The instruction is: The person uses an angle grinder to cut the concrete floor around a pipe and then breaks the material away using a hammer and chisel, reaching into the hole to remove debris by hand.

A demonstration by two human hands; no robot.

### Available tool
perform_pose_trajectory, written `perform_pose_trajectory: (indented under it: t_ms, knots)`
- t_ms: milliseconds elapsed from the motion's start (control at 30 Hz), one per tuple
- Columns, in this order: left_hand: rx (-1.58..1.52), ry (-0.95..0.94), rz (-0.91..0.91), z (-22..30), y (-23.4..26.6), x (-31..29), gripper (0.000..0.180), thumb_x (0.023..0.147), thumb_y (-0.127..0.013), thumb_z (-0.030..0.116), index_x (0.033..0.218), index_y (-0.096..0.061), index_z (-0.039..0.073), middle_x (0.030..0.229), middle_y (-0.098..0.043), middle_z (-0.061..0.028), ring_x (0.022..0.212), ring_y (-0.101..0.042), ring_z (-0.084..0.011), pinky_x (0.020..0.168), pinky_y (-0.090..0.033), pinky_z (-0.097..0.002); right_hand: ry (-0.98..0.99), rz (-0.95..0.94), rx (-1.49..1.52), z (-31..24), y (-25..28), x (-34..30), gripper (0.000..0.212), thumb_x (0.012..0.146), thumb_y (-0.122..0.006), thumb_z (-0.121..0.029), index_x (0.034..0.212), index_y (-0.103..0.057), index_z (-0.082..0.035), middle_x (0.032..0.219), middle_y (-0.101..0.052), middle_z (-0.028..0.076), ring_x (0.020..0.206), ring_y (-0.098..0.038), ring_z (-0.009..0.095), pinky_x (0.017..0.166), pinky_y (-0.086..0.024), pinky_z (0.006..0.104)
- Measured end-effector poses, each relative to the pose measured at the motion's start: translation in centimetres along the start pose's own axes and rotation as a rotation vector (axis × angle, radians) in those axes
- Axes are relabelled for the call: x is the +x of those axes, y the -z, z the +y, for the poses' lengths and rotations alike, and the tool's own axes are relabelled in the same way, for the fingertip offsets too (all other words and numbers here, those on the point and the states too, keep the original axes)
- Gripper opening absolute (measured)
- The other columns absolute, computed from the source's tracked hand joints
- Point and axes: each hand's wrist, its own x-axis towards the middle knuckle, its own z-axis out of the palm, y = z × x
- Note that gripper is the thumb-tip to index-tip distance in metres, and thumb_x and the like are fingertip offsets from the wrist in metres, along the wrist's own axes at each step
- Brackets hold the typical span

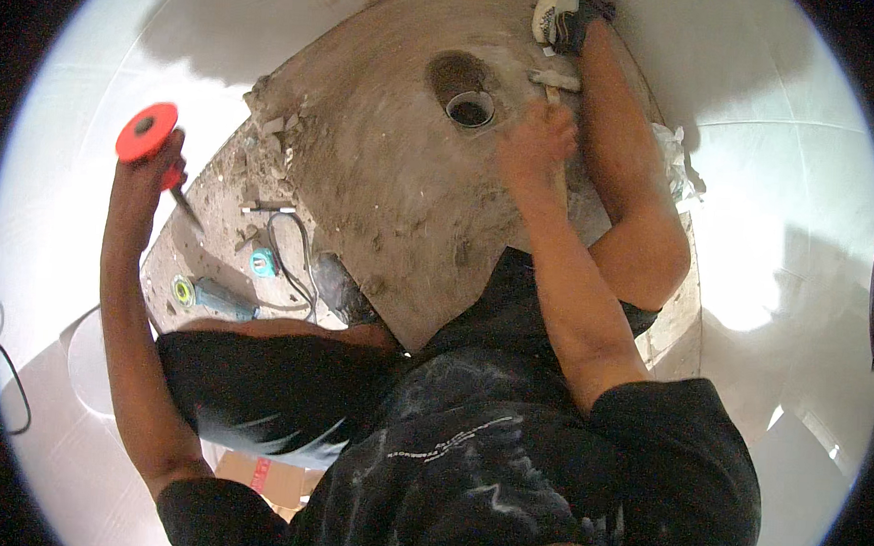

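Note:
My left hand (157,157), raised at the left beside the wall, is closed around a chisel (145,140) with a round red guard. Its metal shaft slants down over the debris at the floor's left edge. Near my bent right knee, my right hand (540,147) is slightly blurred and wrapped round the handle of a hammer (557,80). The hammer's pale head shows just beyond the fist, close to my shin. To the left of that hand, a round drain pipe (470,109) opens in the rough grey-brown floor.
Broken rubble (273,133) lies along the left wall. Closer to my left leg are a teal tape measure (263,261), a dark cable (307,268) and a teal power tool (215,297). A crumpled plastic bag (674,161) sits beyond my right leg. A cardboard box (261,474) stands behind me.

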Motion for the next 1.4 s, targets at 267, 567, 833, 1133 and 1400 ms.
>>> perform_pose_trajectory:
  t_ms: [267, 567, 833, 1133, 1400]
  knots:
    - [-0.045, -0.376, -0.144, 4.0, -7.1, 3.5, 0.041, 0.090, -0.070, 0.026, 0.121, -0.059, 0.002, 0.105, -0.066, -0.0041, 0.096, -0.063, -0.0135, 0.086, -0.053, -0.0317, -0.126, -0.166, 0.009, 7.1, -2.1, 0.2, 0.054, 0.083, -0.069, -0.016, 0.129, -0.046, 0.000, 0.114, -0.054, 0.020, 0.093, -0.063, 0.033, 0.079, -0.054, 0.0438]
    - [0.275, -0.899, -0.227, 9.9, -30.6, 5.3, 0.029, 0.084, -0.063, 0.015, 0.111, -0.062, 0.006, 0.109, -0.066, -0.0172, 0.107, -0.062, -0.0345, 0.091, -0.049, -0.0472, -0.276, -0.158, 1.123, 6.7, 11.8, -4.4, 0.016, 0.099, -0.053, -0.020, 0.091, -0.045, -0.008, 0.066, -0.048, 0.000, 0.048, -0.049, 0.011, 0.041, -0.041, 0.0265]
    - [0.321, -0.841, -0.109, 6.3, -43.9, 2.6, 0.046, 0.081, -0.068, 0.018, 0.124, -0.055, 0.008, 0.127, -0.051, -0.0184, 0.117, -0.048, -0.0406, 0.095, -0.042, -0.0602, -0.230, -0.190, 0.977, 8.9, 16.1, -10.7, 0.012, 0.098, -0.052, -0.016, 0.098, -0.046, -0.006, 0.062, -0.047, 0.002, 0.042, -0.046, 0.011, 0.039, -0.040, 0.0254]
    - [-0.003, -0.838, -0.160, 5.3, -45.4, 4.6, 0.049, 0.079, -0.070, 0.020, 0.124, -0.056, 0.008, 0.126, -0.052, -0.0171, 0.121, -0.045, -0.0397, 0.104, -0.040, -0.0506, -0.209, -0.171, 1.060, 9.0, 14.3, -11.1, 0.013, 0.098, -0.054, -0.013, 0.103, -0.044, -0.005, 0.063, -0.048, 0.002, 0.043, -0.049, 0.010, 0.039, -0.041, 0.0260]
    - [0.019, -0.795, -0.085, 4.6, -47.9, 6.0, 0.051, 0.075, -0.073, 0.021, 0.123, -0.057, 0.010, 0.123, -0.056, -0.0164, 0.118, -0.049, -0.0384, 0.105, -0.039, -0.0457, -0.243, -0.206, 1.072, 6.8, 13.5, -9.6, 0.011, 0.100, -0.051, -0.014, 0.101, -0.045, -0.005, 0.065, -0.047, 0.002, 0.044, -0.046, 0.010, 0.040, -0.040, 0.0253]
